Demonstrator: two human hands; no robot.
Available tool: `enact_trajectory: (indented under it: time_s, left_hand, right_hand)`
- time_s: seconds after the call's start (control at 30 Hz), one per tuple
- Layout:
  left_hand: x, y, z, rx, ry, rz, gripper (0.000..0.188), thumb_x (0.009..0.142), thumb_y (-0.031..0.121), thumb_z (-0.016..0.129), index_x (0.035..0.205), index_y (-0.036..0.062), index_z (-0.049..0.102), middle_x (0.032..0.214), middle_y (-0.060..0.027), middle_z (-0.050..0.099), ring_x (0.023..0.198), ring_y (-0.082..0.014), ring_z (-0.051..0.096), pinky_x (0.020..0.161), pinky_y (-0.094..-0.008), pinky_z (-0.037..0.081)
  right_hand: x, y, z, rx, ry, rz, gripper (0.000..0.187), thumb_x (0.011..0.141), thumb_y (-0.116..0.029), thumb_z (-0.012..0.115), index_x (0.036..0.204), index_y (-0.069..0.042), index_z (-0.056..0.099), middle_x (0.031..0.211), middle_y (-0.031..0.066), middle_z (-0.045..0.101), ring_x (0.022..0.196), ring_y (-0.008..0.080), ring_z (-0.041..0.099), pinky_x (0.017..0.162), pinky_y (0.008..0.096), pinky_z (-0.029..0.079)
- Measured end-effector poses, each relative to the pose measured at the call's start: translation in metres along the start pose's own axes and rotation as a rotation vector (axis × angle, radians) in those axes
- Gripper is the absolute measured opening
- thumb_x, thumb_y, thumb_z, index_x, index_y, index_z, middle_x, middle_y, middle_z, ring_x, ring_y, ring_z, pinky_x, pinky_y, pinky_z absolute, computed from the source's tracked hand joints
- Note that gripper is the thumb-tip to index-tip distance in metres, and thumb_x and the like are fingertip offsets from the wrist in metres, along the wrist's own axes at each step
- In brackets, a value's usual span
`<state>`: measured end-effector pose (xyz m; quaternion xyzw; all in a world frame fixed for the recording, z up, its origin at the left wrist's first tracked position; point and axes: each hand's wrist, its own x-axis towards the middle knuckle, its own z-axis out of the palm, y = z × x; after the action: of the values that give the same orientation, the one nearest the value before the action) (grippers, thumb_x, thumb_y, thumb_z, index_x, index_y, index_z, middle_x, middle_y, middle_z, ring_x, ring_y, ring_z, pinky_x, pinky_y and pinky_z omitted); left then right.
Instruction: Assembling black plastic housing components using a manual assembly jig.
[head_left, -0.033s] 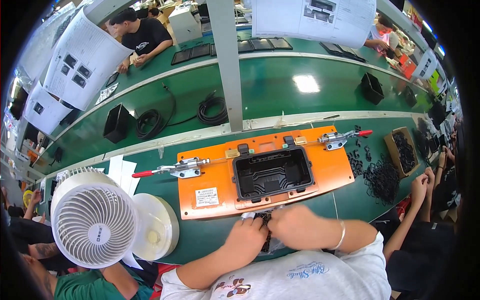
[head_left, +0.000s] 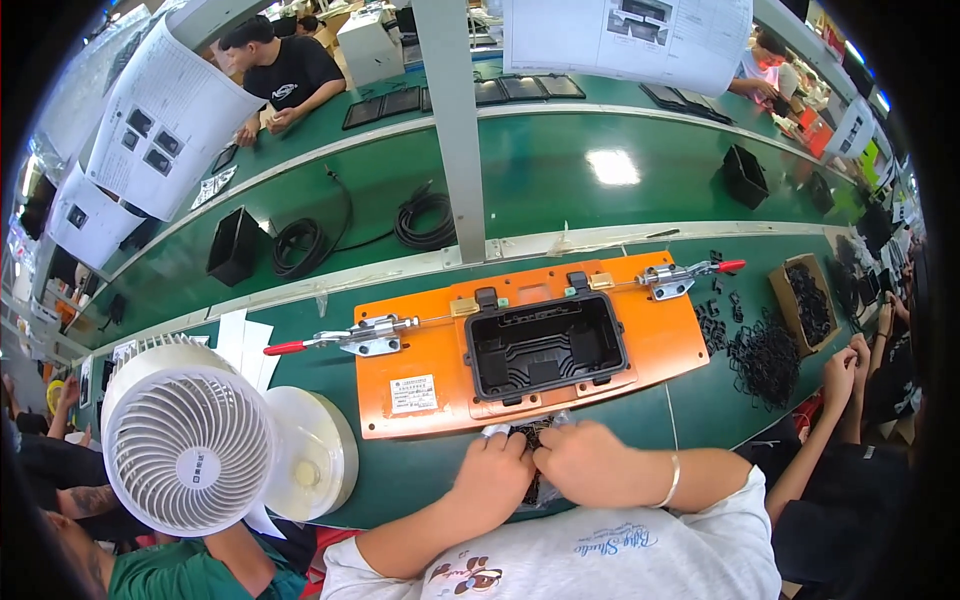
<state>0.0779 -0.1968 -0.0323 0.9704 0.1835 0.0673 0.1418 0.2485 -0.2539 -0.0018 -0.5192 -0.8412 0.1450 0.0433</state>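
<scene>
My left hand and my right hand are close together at the table's near edge, fingers curled and pinched. Whatever sits in their fingertips is too small or hidden to name. Under and between them lies a clear plastic bag with many small dark parts. Just beyond is an orange fixture plate bearing an open black plastic box, which neither hand touches. Two toggle clamps with red handles, the left clamp and the right clamp, flank the box.
A white fan stands left of the plate, beside white paper sheets. To the right are a pile of black clips and a cardboard box of black parts. Coiled black cables and a black bin lie beyond the rail.
My right hand, blurred before, now shows sharply, its fingers lower and slightly farther right. My left hand stays in nearly the same place. The fixture and black box have not moved.
</scene>
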Motion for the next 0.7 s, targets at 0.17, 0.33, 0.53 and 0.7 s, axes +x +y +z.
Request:
enact_trajectory:
  time_s: [0.17,0.33,0.53,0.7]
  left_hand:
    - [-0.002,-0.008,0.008,-0.077,0.065,-0.039,0.01,0.065,0.01,0.06,0.074,0.0094,0.064,0.079,-0.0044,0.056,0.079,-0.0229,0.056,0.07,-0.0356,0.043]
    - [-0.008,-0.013,0.013,-0.134,0.123,-0.044,0.013,0.067,0.008,0.06,0.077,0.0111,0.068,0.078,-0.0024,0.058,0.076,-0.0225,0.056,0.07,-0.036,0.044]
    - [-0.006,-0.014,0.01,-0.28,0.166,-0.079,0.012,0.068,0.005,0.066,0.08,0.0081,0.069,0.081,-0.0024,0.061,0.077,-0.0227,0.057,0.071,-0.036,0.045]
    - [-0.008,-0.015,0.003,-0.292,0.162,-0.049,0.014,0.069,0.006,0.068,0.083,0.0069,0.069,0.082,-0.0048,0.061,0.077,-0.0237,0.059,0.071,-0.0358,0.047]
  right_hand:
    - [0.003,0.003,0.031,0.129,0.143,0.093,0.006,0.067,-0.008,0.061,0.069,-0.004,0.064,0.079,0.011,0.056,0.076,0.0255,0.061,0.063,0.035,0.052]
    - [0.004,0.006,0.034,0.188,0.194,0.072,0.004,0.068,-0.009,0.062,0.07,-0.006,0.065,0.079,0.0099,0.056,0.074,0.0264,0.06,0.062,0.0354,0.052]
    - [-0.007,0.014,0.026,0.315,0.264,0.041,0.005,0.073,-0.012,0.065,0.072,-0.007,0.064,0.077,0.0093,0.054,0.069,0.0256,0.059,0.058,0.0357,0.05]
    - [-0.003,0.042,-0.039,0.326,0.621,-0.141,0.008,0.069,-0.006,0.069,0.076,-0.006,0.065,0.072,0.0085,0.055,0.065,0.0241,0.058,0.055,0.0351,0.047]
